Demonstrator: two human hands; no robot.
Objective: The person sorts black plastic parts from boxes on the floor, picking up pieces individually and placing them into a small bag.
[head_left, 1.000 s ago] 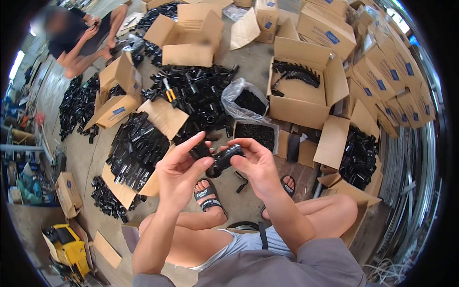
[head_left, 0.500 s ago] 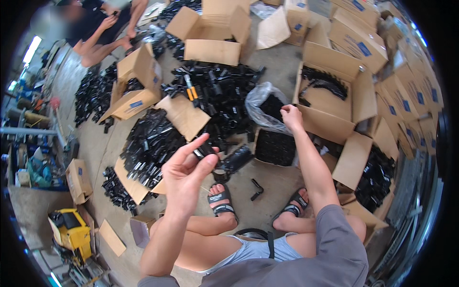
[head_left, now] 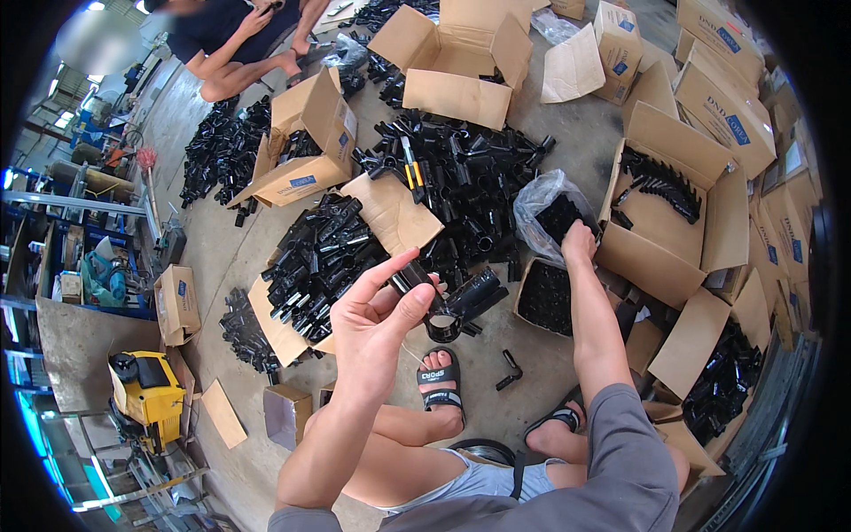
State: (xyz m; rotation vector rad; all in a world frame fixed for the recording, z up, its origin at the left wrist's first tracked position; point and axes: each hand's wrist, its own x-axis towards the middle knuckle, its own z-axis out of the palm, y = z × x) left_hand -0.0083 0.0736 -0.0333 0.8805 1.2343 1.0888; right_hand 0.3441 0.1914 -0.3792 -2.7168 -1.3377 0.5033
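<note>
My left hand (head_left: 377, 324) is raised at the middle, thumb and fingers closed around a short black tube fitting (head_left: 409, 277). A black ring-shaped end (head_left: 442, 327) and a wider black tube (head_left: 479, 294) show just past it; I cannot tell whether they join the held piece. My right hand (head_left: 581, 242) reaches to the near right edge of a clear plastic bag (head_left: 529, 215) of small black parts. Its fingers are bent and partly hidden, so what they pinch does not show. Just below the bag stands an open box (head_left: 521, 306) filled with small black pieces.
Heaps of black tube fittings (head_left: 461, 177) cover the floor ahead, with a yellow-handled tool (head_left: 413, 168) on top. Open cartons (head_left: 660, 257) stand right and at the back. One black elbow piece (head_left: 509, 371) lies between my feet. A co-worker (head_left: 226, 53) sits at the far left.
The whole view has shifted, so the scene sits further right. My right hand has gone slightly further in over the bag's edge. My left hand still holds the fitting, now tilted differently.
</note>
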